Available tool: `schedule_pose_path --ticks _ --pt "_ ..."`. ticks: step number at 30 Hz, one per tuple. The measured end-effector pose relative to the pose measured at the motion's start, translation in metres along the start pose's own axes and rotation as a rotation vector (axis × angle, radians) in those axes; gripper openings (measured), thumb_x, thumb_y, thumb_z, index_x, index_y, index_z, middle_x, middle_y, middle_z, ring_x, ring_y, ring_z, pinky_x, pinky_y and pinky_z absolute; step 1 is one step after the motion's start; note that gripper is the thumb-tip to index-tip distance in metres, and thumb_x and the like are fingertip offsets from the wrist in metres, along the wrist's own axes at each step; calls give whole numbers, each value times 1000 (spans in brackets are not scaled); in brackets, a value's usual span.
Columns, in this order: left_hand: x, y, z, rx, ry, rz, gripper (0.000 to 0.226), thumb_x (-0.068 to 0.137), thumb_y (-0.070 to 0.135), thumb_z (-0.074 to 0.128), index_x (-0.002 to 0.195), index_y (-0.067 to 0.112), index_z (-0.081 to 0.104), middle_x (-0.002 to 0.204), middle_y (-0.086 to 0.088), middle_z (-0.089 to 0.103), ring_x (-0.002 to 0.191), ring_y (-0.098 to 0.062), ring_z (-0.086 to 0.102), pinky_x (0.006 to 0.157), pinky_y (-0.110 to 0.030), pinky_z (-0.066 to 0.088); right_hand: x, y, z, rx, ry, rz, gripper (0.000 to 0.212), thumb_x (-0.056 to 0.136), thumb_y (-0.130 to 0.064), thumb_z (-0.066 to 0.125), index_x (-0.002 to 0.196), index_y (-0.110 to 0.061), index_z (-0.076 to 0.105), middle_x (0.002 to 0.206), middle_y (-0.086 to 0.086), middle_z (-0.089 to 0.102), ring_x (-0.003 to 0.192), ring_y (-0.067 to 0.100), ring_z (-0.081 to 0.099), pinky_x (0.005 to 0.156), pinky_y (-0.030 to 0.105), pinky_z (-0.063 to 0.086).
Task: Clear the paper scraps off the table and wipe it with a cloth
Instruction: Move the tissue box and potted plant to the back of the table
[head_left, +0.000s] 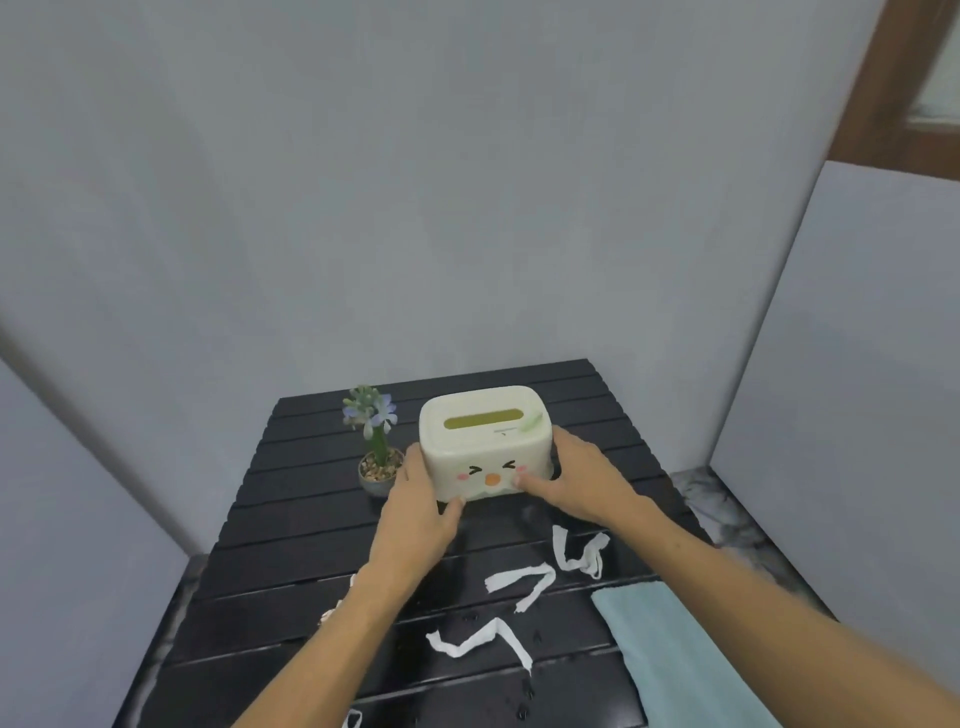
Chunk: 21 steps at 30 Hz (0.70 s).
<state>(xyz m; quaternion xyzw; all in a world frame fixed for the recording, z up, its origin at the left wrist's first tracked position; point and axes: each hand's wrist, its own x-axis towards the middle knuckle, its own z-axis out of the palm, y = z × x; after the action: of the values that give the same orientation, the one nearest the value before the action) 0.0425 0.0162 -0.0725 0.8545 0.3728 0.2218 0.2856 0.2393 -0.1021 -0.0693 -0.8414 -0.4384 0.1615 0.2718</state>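
Hands: left hand (415, 512) and right hand (582, 480) clasped the tissue box (484, 441) at frame centre.
Risk: shifting it could topple the potted plant (378, 457) just left.

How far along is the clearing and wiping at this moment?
Nothing looks done: paper scraps lie on the black slatted table, and the blue cloth rests untouched at its right edge. In hand: left hand and right hand hold the tissue box by its sides. Left: all scraps, all wiping.
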Motion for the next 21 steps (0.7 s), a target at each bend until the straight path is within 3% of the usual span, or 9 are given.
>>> schedule_pose_path --ticks 4,12,16,21 --pt "2 3 10 -84 39 -35 71 84 20 72 139 19 28 131 -2 53 113 -18 57 92 -37 52 4 7 8 199 39 -15 76 70 -52 78 135 -26 48 125 -8 60 109 9 58 91 29 52" --pt "20 11 31 -137 93 -38 71 85 18 72 141 18 28 135 -6 48 113 -15 51 93 -28 45 19 26 14 293 126 -18 71 67 -52 77 129 -28 52 119 -7 60 105 8 58 89 32 55" --pt "36 21 46 -140 83 -16 76 86 22 72 146 16 26 142 -7 41 125 -18 46 99 -28 41 35 40 -1 316 132 -6 66 69 -44 80 127 -29 53 119 -7 62 104 8 61 86 26 55" --pt "67 35 65 -151 67 17 73 86 25 72 145 18 29 140 -7 41 119 -14 46 95 -26 40 56 60 -20 340 161 -14 64 73 -35 83 129 -27 53 119 -10 63 105 9 62 79 17 49"
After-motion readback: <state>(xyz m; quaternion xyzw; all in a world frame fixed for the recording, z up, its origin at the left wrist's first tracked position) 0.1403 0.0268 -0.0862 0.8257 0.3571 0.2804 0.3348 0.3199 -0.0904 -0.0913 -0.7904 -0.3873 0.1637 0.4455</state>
